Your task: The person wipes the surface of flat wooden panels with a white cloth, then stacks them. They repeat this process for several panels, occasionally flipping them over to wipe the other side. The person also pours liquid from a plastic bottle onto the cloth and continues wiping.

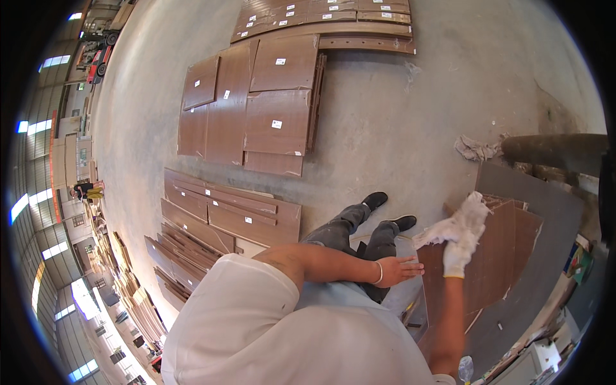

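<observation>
At 4 o'clock, your gloved right hand [457, 249] is bunched around a white rag [473, 213] over the brown board [494, 269], which lies on the grey table [557, 200]. Between 4 and 5 o'clock, your bare left hand [403, 269] is stretched flat and holds nothing, fingers toward the board's near edge; you cannot tell whether they touch it. Brown panels [226, 102] lie on the floor [378, 128] at 11 o'clock.

Concrete floor [378, 128] leaves a lane between brown panel stacks [228, 119], left, and gray worktop [555, 200], right; a dark cylinder [552, 149] obstructs space beyond the gloved right hand [463, 234].
</observation>
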Motion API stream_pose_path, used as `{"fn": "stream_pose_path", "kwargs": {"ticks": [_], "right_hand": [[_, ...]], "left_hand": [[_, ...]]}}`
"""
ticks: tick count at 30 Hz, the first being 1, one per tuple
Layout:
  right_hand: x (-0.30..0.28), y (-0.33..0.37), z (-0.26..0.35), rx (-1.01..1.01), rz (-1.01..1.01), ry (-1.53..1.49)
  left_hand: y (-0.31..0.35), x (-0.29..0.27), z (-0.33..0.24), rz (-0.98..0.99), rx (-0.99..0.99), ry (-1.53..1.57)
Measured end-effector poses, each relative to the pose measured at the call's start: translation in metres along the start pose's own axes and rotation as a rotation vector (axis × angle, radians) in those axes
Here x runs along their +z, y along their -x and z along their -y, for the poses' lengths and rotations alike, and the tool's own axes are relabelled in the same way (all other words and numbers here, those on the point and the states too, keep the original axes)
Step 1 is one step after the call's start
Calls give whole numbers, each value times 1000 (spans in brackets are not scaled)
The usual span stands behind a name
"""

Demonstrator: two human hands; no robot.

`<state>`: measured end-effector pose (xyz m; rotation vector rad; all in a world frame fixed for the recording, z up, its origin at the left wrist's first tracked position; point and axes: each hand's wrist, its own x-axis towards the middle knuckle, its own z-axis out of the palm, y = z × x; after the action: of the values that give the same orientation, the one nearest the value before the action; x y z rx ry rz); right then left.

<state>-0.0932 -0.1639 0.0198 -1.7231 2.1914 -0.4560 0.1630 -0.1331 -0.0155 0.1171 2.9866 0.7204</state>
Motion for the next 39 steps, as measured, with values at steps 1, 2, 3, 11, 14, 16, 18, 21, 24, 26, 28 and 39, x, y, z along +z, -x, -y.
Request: {"fn": "stream_pose_path", "kwargs": {"ticks": [1, 2, 3, 11, 14, 16, 18, 21, 24, 26, 28, 39], "right_hand": [[18, 9, 19, 2, -4, -114], [33, 16, 39, -18, -38, -128], [40, 22, 56, -139, 123, -75], [17, 83, 120, 139, 394, -621], [13, 150, 96, 591, 296, -1175], [6, 200, 69, 668, -139, -1646], [-15, 242, 32, 762, -629, -1807], [-35, 273, -4, 1184, -662, -451], [-20, 250, 2, 1167, -318, 467], [13, 209, 32, 942, -293, 349], [51, 159, 73, 847, -192, 82], [50, 232, 51, 748, -481, -117]], "left_hand": [[-1, -3, 1, 9, -3, 25], [-2, -8, 1, 87, 5, 52], [-3, -14, 0, 139, 14, 65], [7, -96, 12, 697, 70, 572], [-14, -129, 51, 700, -5, 1131], [-31, -139, 85, 301, -192, 1247], [-56, -134, 106, -210, -466, 1244], [-91, -103, 108, -292, -640, 569], [-111, -69, 102, -117, -812, 592], [-119, -58, 111, -19, -868, 825], [-116, -56, 135, 57, -525, 843], [-124, -87, 148, 212, -1180, 1205]]}}
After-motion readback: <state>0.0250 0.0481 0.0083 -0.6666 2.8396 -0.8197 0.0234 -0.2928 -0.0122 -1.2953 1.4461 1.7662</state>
